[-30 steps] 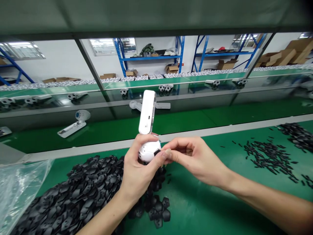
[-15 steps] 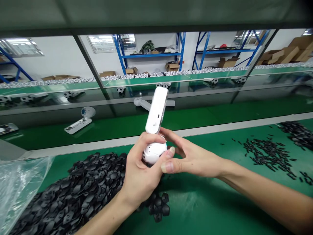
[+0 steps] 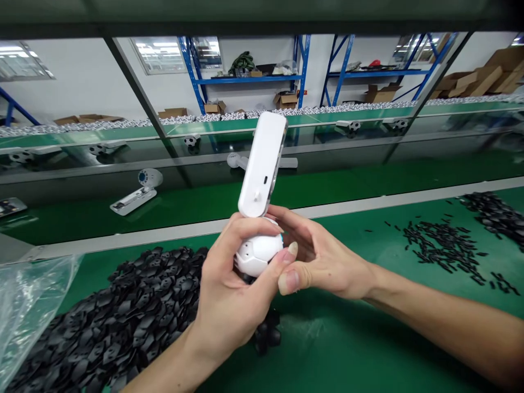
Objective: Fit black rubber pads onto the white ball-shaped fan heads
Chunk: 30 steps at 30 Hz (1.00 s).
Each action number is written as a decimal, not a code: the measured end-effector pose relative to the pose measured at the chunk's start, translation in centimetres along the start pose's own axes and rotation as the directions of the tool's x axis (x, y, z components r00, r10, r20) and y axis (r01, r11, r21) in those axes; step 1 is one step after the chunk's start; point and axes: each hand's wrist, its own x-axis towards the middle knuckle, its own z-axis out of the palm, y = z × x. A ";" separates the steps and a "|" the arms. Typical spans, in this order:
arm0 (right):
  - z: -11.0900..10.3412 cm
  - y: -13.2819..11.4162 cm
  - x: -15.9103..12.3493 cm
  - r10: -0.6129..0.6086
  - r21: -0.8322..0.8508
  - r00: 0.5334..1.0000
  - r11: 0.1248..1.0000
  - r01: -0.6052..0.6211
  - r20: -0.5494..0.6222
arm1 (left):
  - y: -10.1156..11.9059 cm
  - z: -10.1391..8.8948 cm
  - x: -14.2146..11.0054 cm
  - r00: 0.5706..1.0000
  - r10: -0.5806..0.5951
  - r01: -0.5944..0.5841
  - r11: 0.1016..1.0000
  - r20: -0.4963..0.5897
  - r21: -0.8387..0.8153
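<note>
A white device (image 3: 264, 164) with a long flat handle pointing up and a ball-shaped, panelled head (image 3: 257, 255) is in front of me. My left hand (image 3: 233, 278) wraps round the head, index finger across its top and thumb along its lower right side. My right hand (image 3: 323, 262) is closed at the head's right side, its fingers reaching behind and its thumb beside the left thumb. What the right fingertips press on is hidden. Below and left of my hands lies a heap of black plastic panel pieces (image 3: 135, 322). A small cluster of them (image 3: 268, 330) sits under the left hand.
Small black strips (image 3: 442, 245) are scattered on the green bench (image 3: 347, 349) at right, near another black pile (image 3: 491, 215). A clear plastic bag (image 3: 33, 311) lies at left. Beyond the bench edge, a similar white device (image 3: 139, 191) and other units rest on a green belt (image 3: 196, 204).
The white device now appears larger and its handle reaches higher in view. Both hands keep about the same hold on its head. The background has shifted slightly upward with the camera.
</note>
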 end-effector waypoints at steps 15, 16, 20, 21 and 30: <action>-0.9 0.8 0.2 0.146 -0.895 0.989 0.441 -0.063 0.002 | -0.8 -2.1 4.3 0.873 -0.442 0.363 0.871 -0.207 -0.332; -0.9 1.1 0.1 0.168 -0.955 0.984 0.297 0.005 0.058 | -1.0 -2.2 4.4 0.861 -0.458 0.374 0.864 -0.220 -0.338; -1.0 1.8 0.1 0.225 -0.983 0.957 0.085 0.166 0.181 | -1.4 -2.2 4.6 0.824 -0.519 0.423 0.830 -0.227 -0.363; -1.1 1.9 0.2 0.236 -0.979 0.950 0.063 0.194 0.203 | -1.5 -2.2 4.6 0.820 -0.526 0.428 0.826 -0.226 -0.368; -0.9 2.5 0.4 0.284 -0.923 0.899 -0.096 0.373 0.334 | -1.6 -2.1 4.6 0.813 -0.551 0.453 0.801 -0.188 -0.390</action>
